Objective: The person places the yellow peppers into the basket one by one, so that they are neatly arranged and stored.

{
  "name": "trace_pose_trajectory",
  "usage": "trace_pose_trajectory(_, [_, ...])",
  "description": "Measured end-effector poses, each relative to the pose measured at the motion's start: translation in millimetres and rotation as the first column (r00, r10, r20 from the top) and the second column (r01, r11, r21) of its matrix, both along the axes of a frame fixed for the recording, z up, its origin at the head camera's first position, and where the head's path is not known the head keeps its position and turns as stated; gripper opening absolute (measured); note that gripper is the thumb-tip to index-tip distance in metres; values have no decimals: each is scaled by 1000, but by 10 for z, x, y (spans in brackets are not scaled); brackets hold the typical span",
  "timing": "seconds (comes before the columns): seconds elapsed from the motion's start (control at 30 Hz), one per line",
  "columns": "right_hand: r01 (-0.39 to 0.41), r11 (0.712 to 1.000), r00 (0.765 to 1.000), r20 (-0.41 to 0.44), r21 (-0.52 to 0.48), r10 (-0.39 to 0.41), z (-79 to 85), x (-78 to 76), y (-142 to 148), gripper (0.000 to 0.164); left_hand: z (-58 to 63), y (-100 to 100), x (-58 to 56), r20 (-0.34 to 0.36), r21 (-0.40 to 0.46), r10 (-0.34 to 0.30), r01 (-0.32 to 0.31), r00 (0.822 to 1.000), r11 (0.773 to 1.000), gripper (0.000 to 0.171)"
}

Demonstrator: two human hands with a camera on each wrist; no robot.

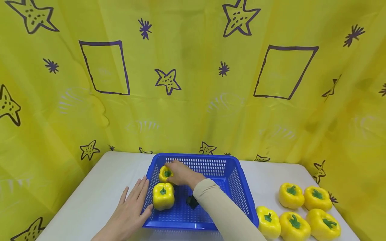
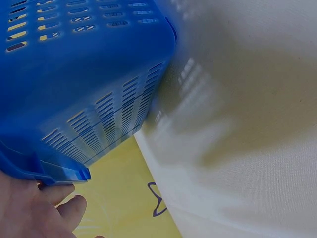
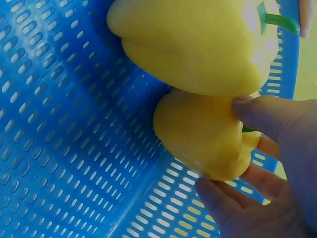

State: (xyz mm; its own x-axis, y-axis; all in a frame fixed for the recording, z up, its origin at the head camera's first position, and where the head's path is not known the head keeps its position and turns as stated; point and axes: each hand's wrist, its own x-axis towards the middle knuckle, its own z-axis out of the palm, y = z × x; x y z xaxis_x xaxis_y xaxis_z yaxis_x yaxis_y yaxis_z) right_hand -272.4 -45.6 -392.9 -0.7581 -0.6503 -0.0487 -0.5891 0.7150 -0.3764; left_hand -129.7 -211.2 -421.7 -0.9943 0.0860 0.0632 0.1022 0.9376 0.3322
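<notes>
A blue perforated basket (image 1: 181, 225) stands on the white table. Inside it, at the far left corner, my right hand (image 1: 182, 174) grips a yellow bell pepper (image 1: 163, 175) with a green stem. Thumb and fingers lie around that pepper (image 3: 198, 134) in the right wrist view. Just nearer to me, a second yellow bell pepper (image 1: 164, 198) sits upright against the basket's left side, close beside the gripped one. My left hand (image 1: 131, 209) rests at the basket's left rim with its fingers extended. In the left wrist view, its fingers (image 2: 73, 210) show by the rim.
Several more yellow bell peppers (image 1: 295, 227) stand grouped on the table at the right of the basket. Behind the table (image 1: 120, 167) hangs a yellow curtain (image 1: 193, 113) with drawn stars. A small black object (image 1: 192, 202) shows beneath my right wrist.
</notes>
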Motion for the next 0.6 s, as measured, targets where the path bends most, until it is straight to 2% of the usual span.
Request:
trace_pose_trajectory(0.27, [30,999,996,88,-44,-26,19,4,38,53,-13,21,-13,13,7,-3,2,1000,1000,76])
trace_pose_trajectory(0.6, [56,994,997,62,-97,-50,168,3,313,54,-39,-8,-4,-10,-10,-8,8,1000,1000,74])
